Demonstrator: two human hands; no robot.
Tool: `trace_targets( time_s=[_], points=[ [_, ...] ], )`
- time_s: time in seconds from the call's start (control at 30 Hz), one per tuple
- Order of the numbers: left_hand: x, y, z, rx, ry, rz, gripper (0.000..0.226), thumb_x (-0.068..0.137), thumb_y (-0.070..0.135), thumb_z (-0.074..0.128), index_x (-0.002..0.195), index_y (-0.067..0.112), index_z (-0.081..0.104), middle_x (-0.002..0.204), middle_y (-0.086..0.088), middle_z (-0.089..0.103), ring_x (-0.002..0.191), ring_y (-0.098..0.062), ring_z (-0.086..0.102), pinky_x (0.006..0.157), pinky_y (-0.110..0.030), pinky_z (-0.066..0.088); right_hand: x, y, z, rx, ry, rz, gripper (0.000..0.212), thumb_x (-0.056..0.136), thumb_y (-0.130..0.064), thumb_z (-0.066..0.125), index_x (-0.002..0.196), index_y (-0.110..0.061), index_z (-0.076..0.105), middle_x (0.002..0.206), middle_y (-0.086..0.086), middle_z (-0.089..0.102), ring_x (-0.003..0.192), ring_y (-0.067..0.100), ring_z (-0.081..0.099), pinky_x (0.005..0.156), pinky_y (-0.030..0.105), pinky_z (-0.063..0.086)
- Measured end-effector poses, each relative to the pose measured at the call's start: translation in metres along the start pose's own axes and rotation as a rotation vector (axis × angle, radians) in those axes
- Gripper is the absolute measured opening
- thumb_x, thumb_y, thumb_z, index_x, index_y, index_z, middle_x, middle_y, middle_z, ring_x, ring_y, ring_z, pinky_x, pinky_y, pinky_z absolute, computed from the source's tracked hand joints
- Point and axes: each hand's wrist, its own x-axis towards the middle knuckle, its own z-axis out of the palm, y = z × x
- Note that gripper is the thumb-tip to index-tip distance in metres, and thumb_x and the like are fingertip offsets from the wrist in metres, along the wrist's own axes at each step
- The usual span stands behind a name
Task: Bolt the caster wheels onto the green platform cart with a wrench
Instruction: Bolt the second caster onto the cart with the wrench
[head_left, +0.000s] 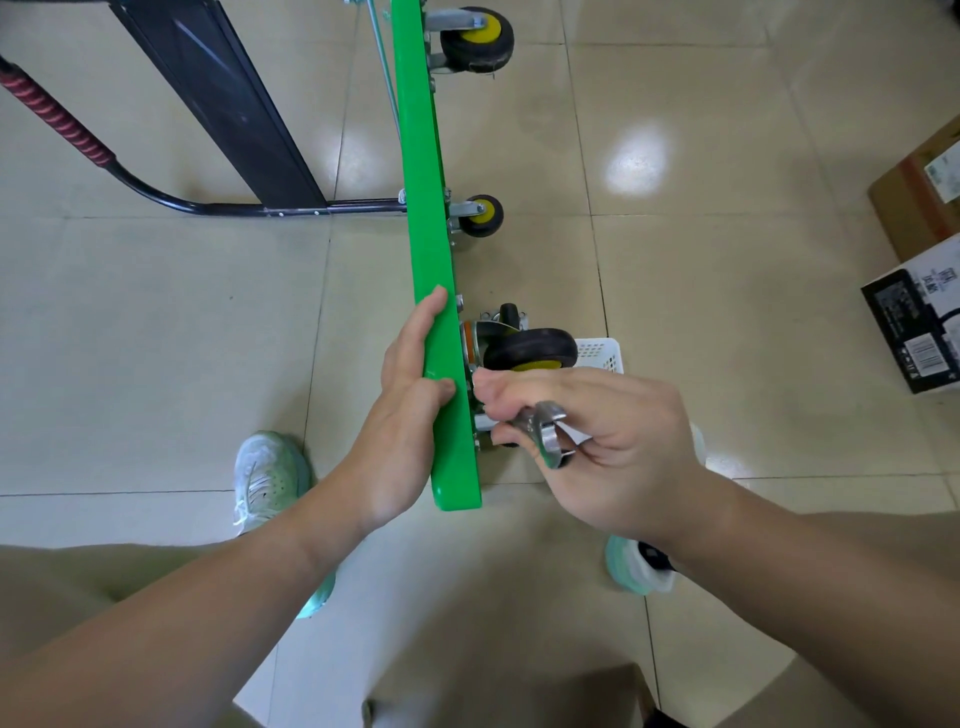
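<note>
The green platform cart stands on its edge, seen end-on, with its underside facing right. My left hand grips the near end of the green deck, thumb over the top edge. My right hand holds a silver wrench right beside the mounting plate of the nearest caster wheel, a black tyre with a yellow hub. My fingertips touch the bolt area at the plate. Two more caster wheels, one in the middle and one far, sit bolted higher up the underside.
The cart's black handle frame with a red grip lies on the tiled floor to the left. A white basket sits behind the near wheel. Cardboard boxes stand at the right edge. My shoes are beside the cart.
</note>
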Motion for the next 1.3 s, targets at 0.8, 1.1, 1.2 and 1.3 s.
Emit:
trace_targets(
  time_s=[0.8, 1.1, 1.2, 1.3],
  points=[
    [-0.002, 0.006, 0.003, -0.018, 0.002, -0.041, 0.071, 0.07, 0.045, 0.052, 0.127, 0.084, 0.034, 0.162, -0.007, 0.036, 0.146, -0.029, 0.042, 0.124, -0.055, 0.03, 0.005, 0.004, 0.016, -0.006, -0.046, -0.061, 0.026, 0.098, -0.004, 0.048, 0.098, 0.003, 0.074, 0.104, 0.01, 0.074, 0.101, 0.02, 0.073, 0.082, 0.037, 0.06],
    [0.003, -0.008, 0.001, -0.033, 0.027, -0.014, 0.081, 0.072, 0.029, 0.046, 0.148, 0.055, 0.038, 0.161, 0.002, 0.038, 0.149, -0.021, 0.039, 0.12, -0.055, 0.034, 0.057, 0.005, 0.019, 0.256, -0.026, 0.423, 0.025, 0.081, -0.002, 0.071, 0.09, -0.024, 0.077, 0.082, -0.015, 0.072, 0.083, 0.008, 0.071, 0.087, 0.041, 0.059],
    [0.003, -0.006, 0.003, -0.072, 0.051, 0.01, 0.079, 0.069, 0.031, 0.047, 0.141, 0.065, 0.041, 0.162, 0.005, 0.037, 0.148, -0.019, 0.039, 0.119, -0.056, 0.036, 0.078, 0.011, 0.02, 0.387, -0.062, 0.63, 0.034, 0.085, 0.009, 0.069, 0.083, -0.025, 0.07, 0.08, -0.006, 0.072, 0.083, 0.01, 0.072, 0.089, 0.035, 0.059],
    [0.003, -0.005, 0.003, -0.045, 0.048, 0.03, 0.081, 0.067, 0.036, 0.047, 0.144, 0.06, 0.04, 0.162, 0.006, 0.035, 0.15, -0.015, 0.036, 0.122, -0.054, 0.033, 0.091, 0.018, 0.016, 0.395, -0.107, 0.723, 0.03, 0.088, 0.007, 0.068, 0.082, -0.023, 0.067, 0.076, -0.005, 0.073, 0.074, 0.005, 0.07, 0.075, 0.022, 0.059]
  ],
)
